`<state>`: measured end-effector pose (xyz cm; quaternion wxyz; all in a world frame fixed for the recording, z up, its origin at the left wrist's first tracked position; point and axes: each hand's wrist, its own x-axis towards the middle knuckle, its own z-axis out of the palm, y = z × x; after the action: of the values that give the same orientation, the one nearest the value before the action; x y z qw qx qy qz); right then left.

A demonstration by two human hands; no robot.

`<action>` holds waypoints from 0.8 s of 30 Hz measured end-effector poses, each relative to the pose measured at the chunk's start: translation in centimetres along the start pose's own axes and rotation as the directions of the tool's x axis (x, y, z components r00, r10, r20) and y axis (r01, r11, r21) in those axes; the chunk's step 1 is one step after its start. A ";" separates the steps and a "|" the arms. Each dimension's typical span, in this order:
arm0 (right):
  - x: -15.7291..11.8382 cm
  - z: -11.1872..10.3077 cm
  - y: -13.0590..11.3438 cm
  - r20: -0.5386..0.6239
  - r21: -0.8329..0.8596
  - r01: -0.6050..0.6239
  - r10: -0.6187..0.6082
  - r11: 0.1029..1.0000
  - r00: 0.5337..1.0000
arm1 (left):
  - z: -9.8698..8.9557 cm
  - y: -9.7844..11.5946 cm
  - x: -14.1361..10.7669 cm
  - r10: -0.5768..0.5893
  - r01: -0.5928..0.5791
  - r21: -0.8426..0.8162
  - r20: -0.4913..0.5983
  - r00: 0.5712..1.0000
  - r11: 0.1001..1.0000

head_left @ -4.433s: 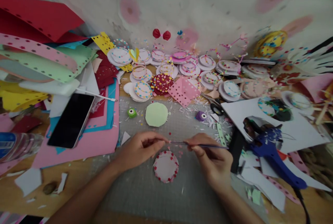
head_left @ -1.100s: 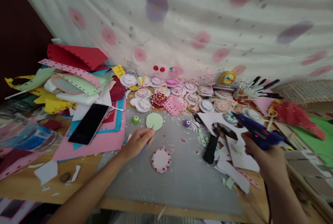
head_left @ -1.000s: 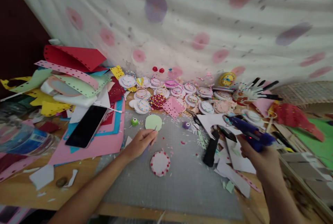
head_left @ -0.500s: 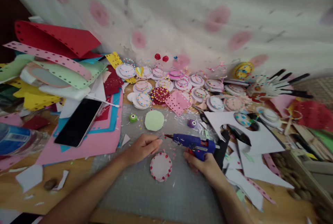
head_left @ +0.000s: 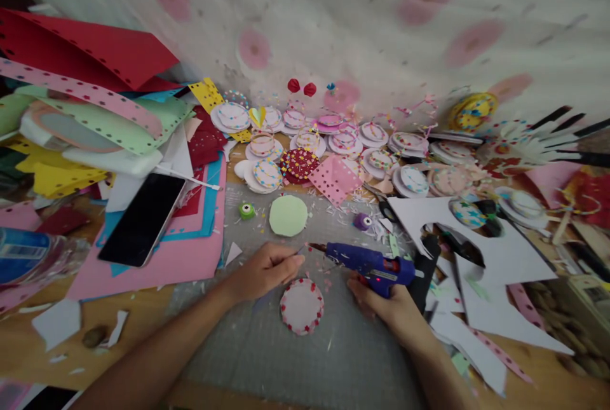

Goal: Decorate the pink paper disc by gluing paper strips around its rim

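My right hand (head_left: 381, 299) is closed round the handle of a blue glue gun (head_left: 357, 260), whose dark nozzle points left. My left hand (head_left: 276, 267) is pinched on a thin stick (head_left: 302, 248); the stick's tip, with something tiny and pinkish on it, is right by the nozzle. Below the left hand's fingertips lies a round white disc (head_left: 302, 306) edged with red shapes. Above the hands, a pale green paper disc (head_left: 288, 215) rests on the grey cutting mat (head_left: 257, 359).
Small decorated paper hats (head_left: 267, 175) stand in rows at the back. On the left are a phone (head_left: 143, 219), coloured sheets (head_left: 90, 54) and a plastic bottle (head_left: 28, 254). White paper scraps (head_left: 505, 238) and black-handled scissors cover the right. A green punch (head_left: 246, 210) and a purple punch (head_left: 363, 222) sit on the mat.
The camera view has shifted, so most things lie a little differently in the frame. Both hands keep their grips, with the stick's tip still close to the nozzle.
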<state>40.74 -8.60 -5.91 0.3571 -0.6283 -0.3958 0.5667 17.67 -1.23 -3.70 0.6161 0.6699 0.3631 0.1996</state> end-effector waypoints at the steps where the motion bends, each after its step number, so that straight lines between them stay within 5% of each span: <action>1: 0.0 0.0 -0.1 0.005 0.001 -0.003 0.003 1.000 1.000 | 0.0 0.0 0.0 0.000 0.000 0.001 0.000 1.000 1.000; 11: -0.2 0.2 -0.8 0.020 -0.027 -0.005 0.006 1.000 1.000 | 0.0 -0.2 -0.1 0.014 -0.014 0.017 0.003 1.000 1.000; 24: 0.8 -0.4 1.3 0.054 -0.040 0.028 -0.026 0.999 0.998 | 0.0 -0.5 0.0 0.006 -0.006 0.017 0.012 1.000 1.000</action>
<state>41.26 -8.45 -7.38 0.3411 -0.6144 -0.4250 0.5705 17.55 -1.21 -4.19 0.6119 0.6775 0.3591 0.1940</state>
